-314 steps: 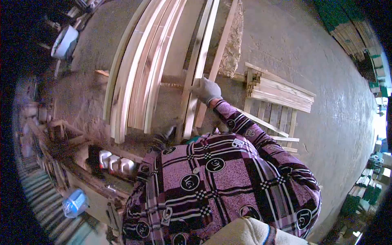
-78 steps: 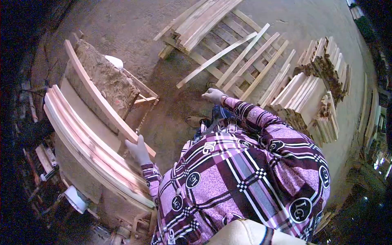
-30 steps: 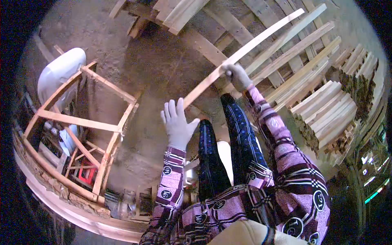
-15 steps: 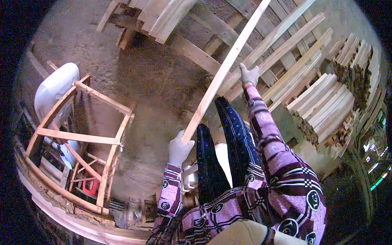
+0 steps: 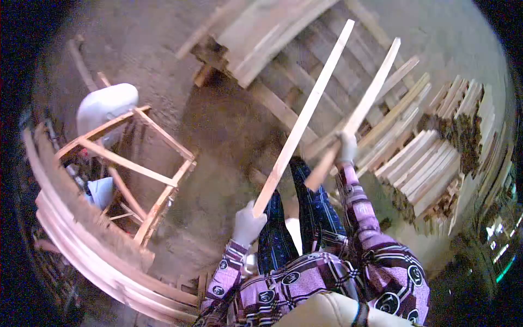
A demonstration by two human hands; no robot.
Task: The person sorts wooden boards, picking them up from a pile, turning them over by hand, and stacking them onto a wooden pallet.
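My left hand (image 5: 249,223), in a pale glove, is closed around the lower end of a long light wooden strip (image 5: 305,117), which slants up and to the right over the pallet. In my right hand (image 5: 346,148), also gloved, is a second wooden strip (image 5: 375,84), gripped toward its lower part; its lower end is above my right leg. The two strips are apart. Beyond them lies a slatted wooden pallet (image 5: 283,106), and more loose strips (image 5: 400,113) rest just to the right of my right hand's strip.
Short cut pieces are stacked (image 5: 419,171) at the right, with another stack (image 5: 457,103) behind. Boards (image 5: 272,35) lie piled at the top. On the left are a wooden frame (image 5: 131,163), a white rounded object (image 5: 109,103) and long boards (image 5: 103,259) along the lower edge.
My right hand, open half a second ago, has closed on a second strip and lifted it. The left hand still holds the first strip and is slightly lower. The view has shifted.
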